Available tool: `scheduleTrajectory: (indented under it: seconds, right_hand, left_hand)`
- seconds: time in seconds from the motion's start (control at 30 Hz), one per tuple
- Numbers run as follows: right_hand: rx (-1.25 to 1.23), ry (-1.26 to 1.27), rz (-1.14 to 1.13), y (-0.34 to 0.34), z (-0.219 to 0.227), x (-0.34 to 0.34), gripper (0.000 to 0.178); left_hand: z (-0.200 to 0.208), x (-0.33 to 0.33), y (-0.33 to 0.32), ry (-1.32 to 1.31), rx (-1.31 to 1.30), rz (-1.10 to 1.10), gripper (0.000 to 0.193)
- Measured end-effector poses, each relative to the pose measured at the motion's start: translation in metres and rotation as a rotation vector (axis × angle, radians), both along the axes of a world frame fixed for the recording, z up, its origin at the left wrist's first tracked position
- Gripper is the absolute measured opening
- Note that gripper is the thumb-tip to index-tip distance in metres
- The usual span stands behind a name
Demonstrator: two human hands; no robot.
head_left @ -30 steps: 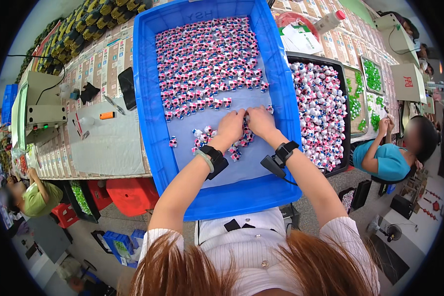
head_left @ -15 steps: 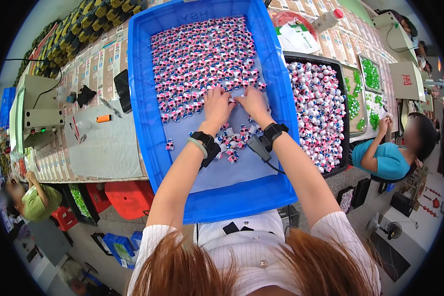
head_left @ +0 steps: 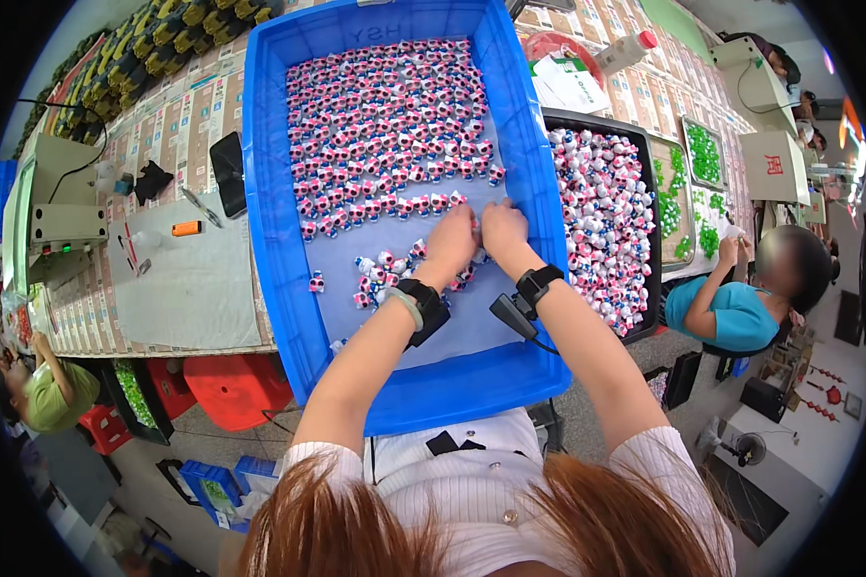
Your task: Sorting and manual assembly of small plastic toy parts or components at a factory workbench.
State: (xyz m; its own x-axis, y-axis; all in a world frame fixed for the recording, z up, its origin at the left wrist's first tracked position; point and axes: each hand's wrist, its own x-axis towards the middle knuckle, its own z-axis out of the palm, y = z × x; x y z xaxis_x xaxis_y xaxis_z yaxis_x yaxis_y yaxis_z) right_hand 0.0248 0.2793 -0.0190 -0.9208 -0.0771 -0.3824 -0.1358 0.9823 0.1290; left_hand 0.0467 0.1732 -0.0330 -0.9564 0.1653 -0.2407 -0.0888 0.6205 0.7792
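Observation:
A blue plastic bin [head_left: 423, 409] holds rows of small pink, white and blue toy figurines [head_left: 385, 125] on a pale sheet. At the right end of the nearest row, my left hand [head_left: 451, 242] has its fingers curled together; whatever they pinch is hidden. Close beside it, my right hand [head_left: 504, 231] is also closed, near the bin's right wall, and I cannot make out anything in it. Loose figurines [head_left: 380, 274] lie in a small heap beside and partly under my left wrist. One single figurine [head_left: 317, 281] stands apart toward the left wall.
To the bin's right, a black tray [head_left: 656, 240] is heaped with similar figurines. Beyond it are trays of green pieces [head_left: 704, 152] and a co-worker in a blue top [head_left: 722, 298]. On the left lie a phone [head_left: 228, 173] and an orange lighter [head_left: 187, 229]. A cable hangs at my right wrist.
Both hands have shifted nearer and to the right, away from the middle of the rows. More of the loose heap shows left of my left wrist. The whole view has shifted slightly.

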Motion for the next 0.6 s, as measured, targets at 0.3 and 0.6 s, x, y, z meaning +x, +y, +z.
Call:
scheduleTrajectory:
  seconds: [0.3, 0.6]
  right_hand:
    - [-0.154, 0.207, 0.06, 0.006, 0.011, -0.001, 0.028]
    - [-1.443, -0.302, -0.805, 0.016, 0.032, 0.0, 0.03]
  left_hand:
    - [0.006, -0.011, -0.037, -0.157, 0.714, 0.212, 0.033]
    - [0.005, -0.028, -0.038, 0.143, 0.252, 0.072, 0.03]
